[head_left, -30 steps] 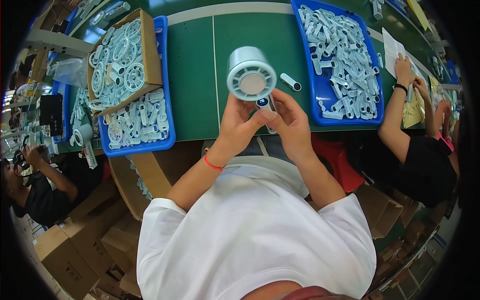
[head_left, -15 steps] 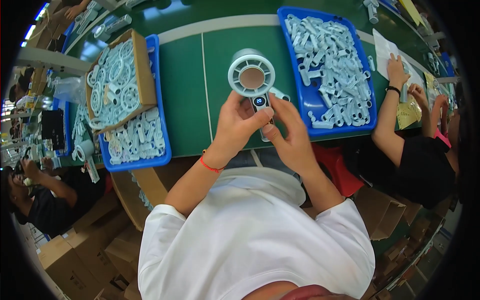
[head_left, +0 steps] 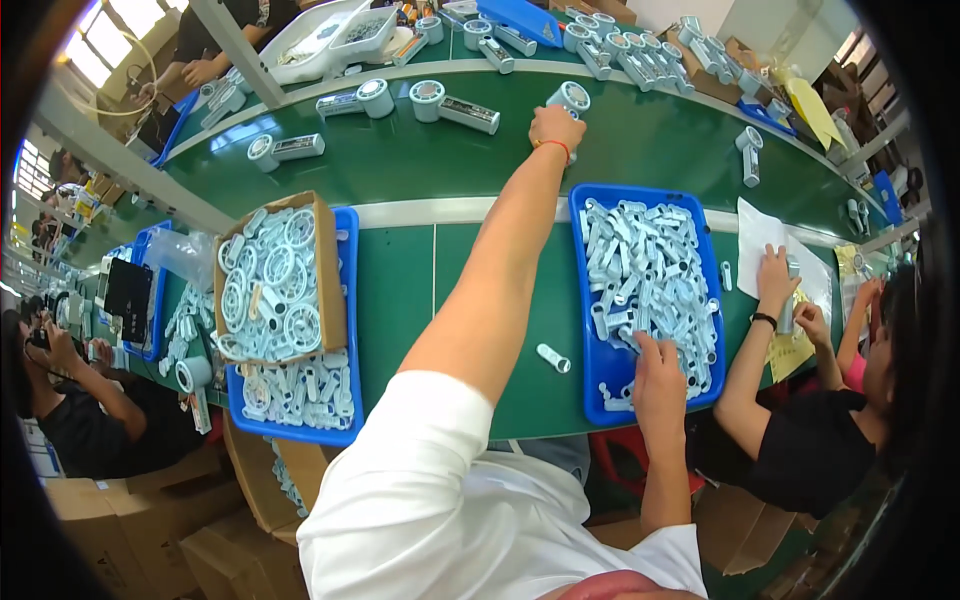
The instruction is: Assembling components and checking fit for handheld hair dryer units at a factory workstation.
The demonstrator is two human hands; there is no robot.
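My left hand (head_left: 557,127) reaches far forward over the glossy green belt. Its fingers are closed round a pale-blue handheld fan (head_left: 573,97), whose round head shows beyond the knuckles while most of the handle is hidden. My right hand (head_left: 660,378) is down in the right blue tray (head_left: 592,385), its curled fingertips among small pale-blue plastic parts (head_left: 650,265). What those fingertips hold, if anything, cannot be made out. Between my arms, one loose pale-blue part (head_left: 553,358) lies on the green table.
At left, a cardboard box (head_left: 333,270) of pale-blue rings rests on another blue tray (head_left: 352,400) of parts. More handheld fans (head_left: 455,108) lie along the belt. A metal post (head_left: 238,52) rises at far left. Co-workers sit either side; one handles a white sheet (head_left: 805,262).
Half a second ago both hands held the fan before me. Now my left hand has carried it forward over the belt, and my right has let go and moved into the right tray.
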